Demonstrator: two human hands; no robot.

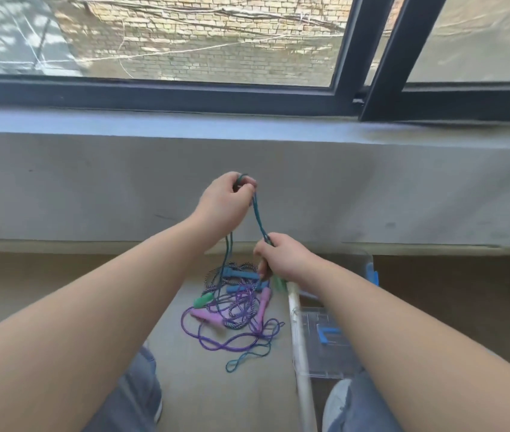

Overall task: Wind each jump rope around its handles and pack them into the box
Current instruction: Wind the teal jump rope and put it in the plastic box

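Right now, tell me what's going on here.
A person is working on a teal jump rope: the left hand holds it raised, and the right hand grips it lower down, with a green handle showing just below that hand. More ropes lie tangled on the floor. The clear box sits to the right, with no rope visible in it.

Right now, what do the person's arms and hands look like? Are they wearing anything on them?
Both arms are bare from the elbows down: no sleeves show. The left hand and the right hand wear no gloves, and I can see no rings, watch or bracelets. The fingernails look short and plain. Lower down, blue-grey jeans cover the knees.
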